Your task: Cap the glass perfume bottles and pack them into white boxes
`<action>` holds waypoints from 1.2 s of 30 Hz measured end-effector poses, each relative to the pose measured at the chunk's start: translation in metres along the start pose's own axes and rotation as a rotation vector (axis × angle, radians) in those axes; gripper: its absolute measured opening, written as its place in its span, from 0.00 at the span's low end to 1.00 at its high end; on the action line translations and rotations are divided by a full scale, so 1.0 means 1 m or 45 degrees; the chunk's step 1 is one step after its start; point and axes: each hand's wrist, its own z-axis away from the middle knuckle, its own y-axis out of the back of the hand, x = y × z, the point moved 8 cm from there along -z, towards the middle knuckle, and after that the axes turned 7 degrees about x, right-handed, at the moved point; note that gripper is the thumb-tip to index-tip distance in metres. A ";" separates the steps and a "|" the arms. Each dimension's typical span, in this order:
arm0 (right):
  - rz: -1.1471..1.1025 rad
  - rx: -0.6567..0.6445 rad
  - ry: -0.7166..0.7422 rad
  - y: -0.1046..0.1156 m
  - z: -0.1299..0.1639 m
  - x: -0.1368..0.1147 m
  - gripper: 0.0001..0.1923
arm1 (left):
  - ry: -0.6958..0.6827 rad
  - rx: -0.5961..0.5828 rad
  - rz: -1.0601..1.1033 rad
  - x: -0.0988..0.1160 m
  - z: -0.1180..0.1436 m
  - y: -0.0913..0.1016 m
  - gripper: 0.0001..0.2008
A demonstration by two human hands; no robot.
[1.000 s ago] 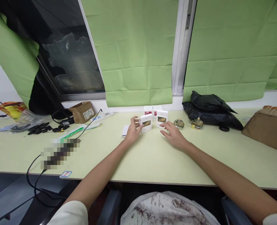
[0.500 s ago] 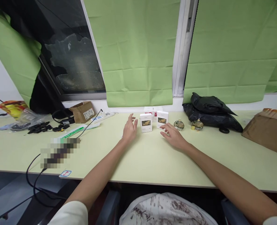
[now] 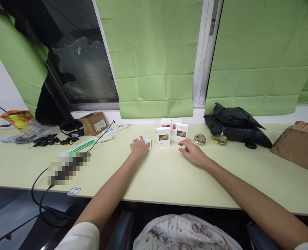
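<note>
The left hand [image 3: 139,149] has left the upright white box [image 3: 163,136] and now lies curled on the flat white card [image 3: 148,143] beside it, while the right hand [image 3: 192,152] rests loosely spread by the second box [image 3: 181,132]

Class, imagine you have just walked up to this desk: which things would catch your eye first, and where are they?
Big green curtains fill the back wall above the pale desk. At the middle of the desk stand small white boxes, with two round glass bottles to their right beside a black bag. The left hand rests on a flat white packet left of the boxes; the right hand lies open just in front of them.
</note>
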 end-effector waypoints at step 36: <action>-0.122 0.203 -0.019 0.018 -0.001 -0.023 0.17 | -0.645 0.257 1.343 0.101 0.073 0.060 0.35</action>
